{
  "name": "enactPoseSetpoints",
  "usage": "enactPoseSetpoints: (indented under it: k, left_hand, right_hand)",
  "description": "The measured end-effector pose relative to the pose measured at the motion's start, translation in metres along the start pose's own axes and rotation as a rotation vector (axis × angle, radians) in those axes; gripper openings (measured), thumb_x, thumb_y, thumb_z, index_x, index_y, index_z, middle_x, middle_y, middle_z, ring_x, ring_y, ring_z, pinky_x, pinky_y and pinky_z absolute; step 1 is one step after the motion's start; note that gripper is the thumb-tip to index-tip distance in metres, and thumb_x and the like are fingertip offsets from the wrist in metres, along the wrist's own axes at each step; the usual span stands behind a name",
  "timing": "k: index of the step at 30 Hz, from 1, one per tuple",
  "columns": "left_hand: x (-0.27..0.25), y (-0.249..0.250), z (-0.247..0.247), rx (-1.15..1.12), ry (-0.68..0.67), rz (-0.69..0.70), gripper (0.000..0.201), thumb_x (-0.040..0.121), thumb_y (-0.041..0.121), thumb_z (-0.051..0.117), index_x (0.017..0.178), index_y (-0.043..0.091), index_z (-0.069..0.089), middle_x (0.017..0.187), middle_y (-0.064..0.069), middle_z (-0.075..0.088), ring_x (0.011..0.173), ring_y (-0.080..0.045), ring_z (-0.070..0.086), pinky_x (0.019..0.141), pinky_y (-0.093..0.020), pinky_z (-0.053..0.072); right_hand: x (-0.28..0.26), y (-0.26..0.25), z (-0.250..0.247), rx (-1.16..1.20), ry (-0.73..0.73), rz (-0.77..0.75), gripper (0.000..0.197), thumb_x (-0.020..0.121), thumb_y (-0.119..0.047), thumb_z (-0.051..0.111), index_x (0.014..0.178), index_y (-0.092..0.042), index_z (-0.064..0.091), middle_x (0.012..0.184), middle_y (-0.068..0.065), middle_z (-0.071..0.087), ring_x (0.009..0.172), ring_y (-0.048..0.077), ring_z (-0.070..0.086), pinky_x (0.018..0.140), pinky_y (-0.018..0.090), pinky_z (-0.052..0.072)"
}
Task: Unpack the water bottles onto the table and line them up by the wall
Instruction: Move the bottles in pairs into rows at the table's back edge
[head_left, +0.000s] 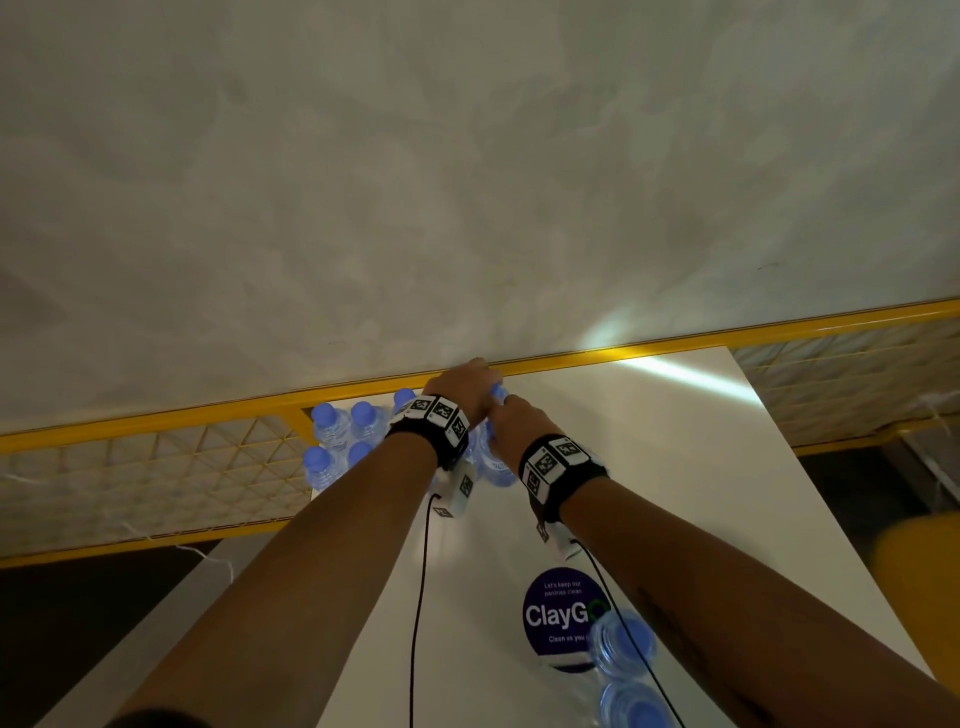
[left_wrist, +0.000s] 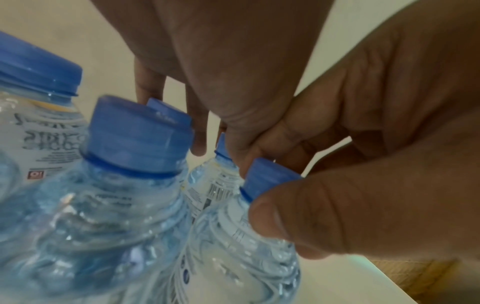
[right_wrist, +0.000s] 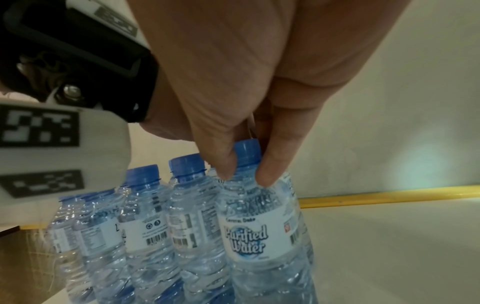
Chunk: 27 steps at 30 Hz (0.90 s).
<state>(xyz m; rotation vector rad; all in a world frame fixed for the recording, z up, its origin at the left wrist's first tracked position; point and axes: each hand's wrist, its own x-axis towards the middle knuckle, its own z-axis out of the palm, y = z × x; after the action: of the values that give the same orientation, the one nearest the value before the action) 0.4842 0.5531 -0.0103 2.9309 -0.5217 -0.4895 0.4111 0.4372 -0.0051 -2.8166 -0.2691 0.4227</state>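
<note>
Both hands pinch blue-capped clear plastic water bottles by the neck on the white tabletop (head_left: 675, 467): left hand (head_left: 462, 387) fingers (left_wrist: 298, 222) on one bottle (left_wrist: 249, 257), right hand (head_left: 511, 415) on another (right_wrist: 262, 236)

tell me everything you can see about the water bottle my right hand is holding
The bottle is clear ribbed plastic with a blue screw cap and a white label reading "Purified Water" in blue. It looks full and stands upright at the right end of the bottle group near the yellow rail. The right hand pinches its neck just under the cap, thumb on one side, a finger on the other.
</note>
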Motion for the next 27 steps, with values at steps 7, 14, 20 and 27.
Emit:
enactPoseSetpoints:
  k: [7,14,20,27]
  left_hand:
    - [-0.025,0.007,-0.009,0.003,0.041,-0.036,0.051,0.099,0.045,0.059,0.143,0.019,0.054,0.138,-0.008,0.055,0.123,-0.035,0.057,0.1,-0.051,0.051]
    - [-0.118,0.069,0.008,-0.159,0.213,0.222,0.048,0.096,0.046,0.052,0.137,0.023,0.062,0.136,-0.001,0.059,0.124,-0.028,0.055,0.099,-0.048,0.049]
    - [-0.195,0.149,0.066,-0.295,-0.057,0.41,0.034,0.098,0.042,0.054,0.126,0.028,0.067,0.124,0.002,0.06,0.102,-0.025,0.068,0.088,-0.042,0.058]
    - [-0.216,0.177,0.097,-0.232,-0.122,0.422,0.011,0.092,0.025,0.06,0.1,0.024,0.068,0.103,-0.001,0.056,0.083,-0.028,0.067,0.079,-0.046,0.059]
  right_hand:
    - [-0.028,0.007,-0.01,0.157,0.001,0.03,0.04,0.093,-0.021,0.06,0.131,-0.014,0.05,0.123,0.011,0.054,0.108,0.028,0.059,0.084,0.03,0.045]
    - [-0.157,0.041,-0.022,0.118,-0.066,-0.042,0.042,0.091,-0.036,0.06,0.129,-0.019,0.052,0.123,0.004,0.054,0.116,0.023,0.053,0.096,0.034,0.043]
    - [-0.279,0.054,-0.006,0.127,-0.207,0.046,0.042,0.086,-0.035,0.059,0.126,-0.024,0.056,0.127,-0.002,0.055,0.112,0.021,0.057,0.091,0.033,0.049]
    - [-0.322,0.059,0.029,0.09,-0.113,0.044,0.031,0.092,-0.033,0.05,0.122,-0.029,0.057,0.131,-0.003,0.047,0.108,0.022,0.055,0.083,0.034,0.05]
